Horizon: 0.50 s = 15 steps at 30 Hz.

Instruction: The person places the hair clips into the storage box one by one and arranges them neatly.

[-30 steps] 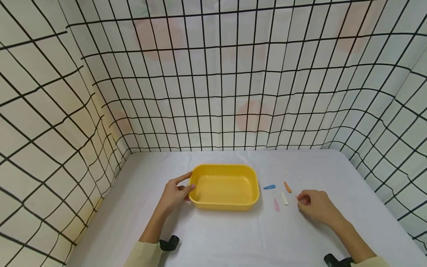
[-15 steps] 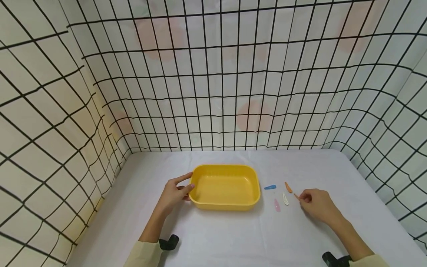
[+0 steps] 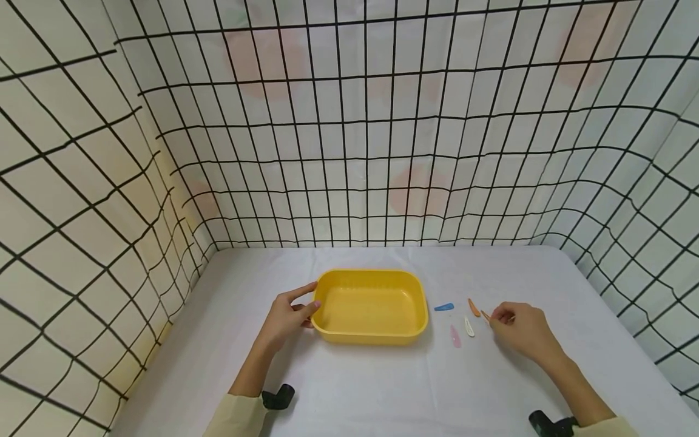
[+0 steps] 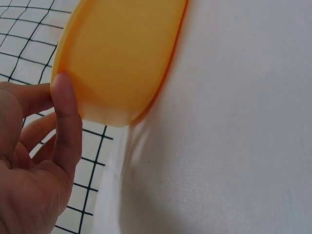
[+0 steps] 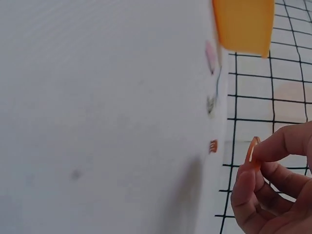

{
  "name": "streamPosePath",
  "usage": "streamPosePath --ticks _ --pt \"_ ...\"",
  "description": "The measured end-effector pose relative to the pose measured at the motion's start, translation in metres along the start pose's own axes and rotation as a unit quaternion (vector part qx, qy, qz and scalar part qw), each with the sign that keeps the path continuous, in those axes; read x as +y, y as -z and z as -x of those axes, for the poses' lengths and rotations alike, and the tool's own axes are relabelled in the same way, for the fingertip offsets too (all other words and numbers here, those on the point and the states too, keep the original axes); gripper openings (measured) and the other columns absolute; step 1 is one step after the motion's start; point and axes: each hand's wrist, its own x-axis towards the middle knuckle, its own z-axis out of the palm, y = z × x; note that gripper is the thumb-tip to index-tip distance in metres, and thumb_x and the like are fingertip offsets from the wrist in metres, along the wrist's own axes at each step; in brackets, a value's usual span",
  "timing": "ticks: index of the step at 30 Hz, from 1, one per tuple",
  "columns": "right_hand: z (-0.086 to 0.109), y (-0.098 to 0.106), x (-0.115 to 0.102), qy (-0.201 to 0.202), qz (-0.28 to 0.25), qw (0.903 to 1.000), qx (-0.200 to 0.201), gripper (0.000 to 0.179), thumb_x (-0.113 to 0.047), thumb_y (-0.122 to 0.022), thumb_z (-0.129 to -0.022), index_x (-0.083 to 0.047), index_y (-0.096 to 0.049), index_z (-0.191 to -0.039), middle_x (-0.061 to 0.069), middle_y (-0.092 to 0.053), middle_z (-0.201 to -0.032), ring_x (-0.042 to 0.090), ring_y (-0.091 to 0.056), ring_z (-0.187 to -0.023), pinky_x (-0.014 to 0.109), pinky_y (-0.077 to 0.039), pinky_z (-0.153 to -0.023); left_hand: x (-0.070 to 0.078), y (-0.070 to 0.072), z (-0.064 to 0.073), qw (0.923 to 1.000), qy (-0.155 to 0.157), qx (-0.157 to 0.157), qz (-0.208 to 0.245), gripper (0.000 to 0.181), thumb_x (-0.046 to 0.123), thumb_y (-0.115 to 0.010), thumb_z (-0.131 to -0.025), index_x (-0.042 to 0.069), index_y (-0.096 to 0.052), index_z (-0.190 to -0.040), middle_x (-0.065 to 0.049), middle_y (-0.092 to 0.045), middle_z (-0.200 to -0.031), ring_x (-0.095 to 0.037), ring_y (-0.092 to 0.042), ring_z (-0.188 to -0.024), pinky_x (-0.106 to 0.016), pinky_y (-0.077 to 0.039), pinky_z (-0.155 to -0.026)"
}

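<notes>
My left hand (image 3: 287, 317) grips the left rim of a yellow plastic tray (image 3: 371, 338), thumb inside and fingers outside. In the left wrist view the thumb shows against the tray's inner wall (image 4: 117, 58). Between thumb and forefinger of my right hand (image 3: 521, 331) is an orange snap hair clip (image 5: 253, 150), pinched a little above the table. Just left of that hand lie more hair clips: an orange clip (image 3: 473, 308), a white clip (image 3: 469, 326), a pink clip (image 3: 455, 337) and a blue clip (image 3: 444, 307) nearest the tray.
A white cloth covers the table (image 3: 349, 388). Black wire grid (image 3: 366, 158) backed with white sheeting stands round the back and both sides. Each wrist carries a black camera mount (image 3: 278, 397).
My right hand has turned and risen slightly, so the pinched orange hair clip now points up and left. The left hand stays on the tray's rim.
</notes>
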Motion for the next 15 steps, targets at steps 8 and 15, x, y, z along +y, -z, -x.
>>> streamPosePath --ticks 8,15 --pt "-0.013 0.001 -0.033 0.000 -0.060 0.9982 -0.005 0.012 -0.017 -0.069 -0.094 -0.007 -0.076 -0.092 0.003 -0.070 -0.081 0.014 -0.060 -0.064 0.025 -0.050 -0.050 0.001 0.000 0.001 1.0000 -0.001 0.000 0.007 0.054 0.020 -0.078 -0.093 0.026 -0.062 -0.144 -0.014 -0.063 -0.141 -0.023 -0.067 -0.062 -0.030 -0.064 -0.066" --pt "-0.023 -0.010 -0.068 0.024 -0.079 0.9965 -0.014 0.010 -0.019 -0.073 -0.092 -0.011 -0.077 -0.088 -0.002 -0.067 -0.075 0.017 -0.054 -0.072 0.023 -0.045 -0.059 0.002 -0.001 0.000 0.9999 -0.002 0.000 0.012 0.054 0.018 -0.078 -0.093 0.025 -0.062 -0.144 -0.014 -0.062 -0.143 -0.023 -0.068 -0.062 -0.030 -0.064 -0.065"
